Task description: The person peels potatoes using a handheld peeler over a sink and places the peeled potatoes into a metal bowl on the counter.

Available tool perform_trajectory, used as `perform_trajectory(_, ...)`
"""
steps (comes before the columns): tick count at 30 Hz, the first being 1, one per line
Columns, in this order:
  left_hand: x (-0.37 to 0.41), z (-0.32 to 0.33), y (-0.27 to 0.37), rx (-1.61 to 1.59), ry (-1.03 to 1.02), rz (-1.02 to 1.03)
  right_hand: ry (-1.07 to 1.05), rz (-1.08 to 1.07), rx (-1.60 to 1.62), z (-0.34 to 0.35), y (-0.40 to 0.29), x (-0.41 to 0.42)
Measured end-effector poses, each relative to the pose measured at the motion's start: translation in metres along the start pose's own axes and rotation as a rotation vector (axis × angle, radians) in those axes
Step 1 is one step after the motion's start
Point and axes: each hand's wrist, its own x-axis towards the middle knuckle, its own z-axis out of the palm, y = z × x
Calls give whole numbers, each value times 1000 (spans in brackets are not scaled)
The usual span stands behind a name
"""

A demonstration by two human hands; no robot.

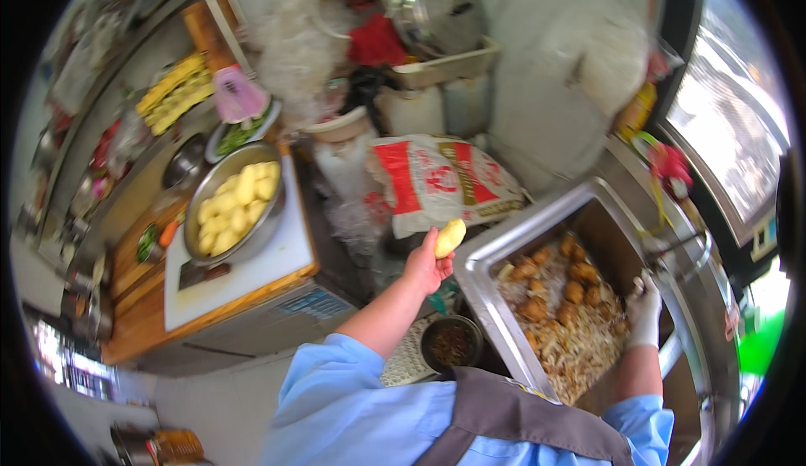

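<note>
A peeled, pale yellow potato (450, 238) is held in my bare left hand (427, 269), out past the near left rim of the steel sink (473, 272). Inside the sink basin lie several brown unpeeled potatoes (573, 292) and a thick heap of peelings (570, 359). My right hand (644, 312) wears a white glove and is by the basin's right side, close to the tap (683, 249). Its fingers look curled, but blur hides whether they hold anything. To the left, a steel bowl (272, 225) full of peeled potatoes (236, 204) stands on a white cutting board (277, 275).
A cleaver (200, 275) lies on the board's near edge, below the bowl. Between counter and sink are a printed sack (441, 179) and a pot of dark scraps (451, 343). Carrots (169, 233) and a plate of chopped greens (238, 135) sit around the bowl.
</note>
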Motion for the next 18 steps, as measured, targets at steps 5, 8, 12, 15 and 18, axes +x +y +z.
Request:
perform_trajectory(5,-41,-76,64,-238,206,345,16,20,31,-1,19,5)
perform_trajectory(8,-70,-110,127,-459,310,632,73,73,-4,-1,29,5)
perform_trajectory(12,-93,-126,196,-608,376,983,46,70,26,4,33,10)
perform_trajectory(15,-91,-96,209,-590,397,908,-41,-71,57,-26,23,40)
perform_trajectory(18,-58,-95,175,-342,207,712,-302,117,145,-20,15,29)
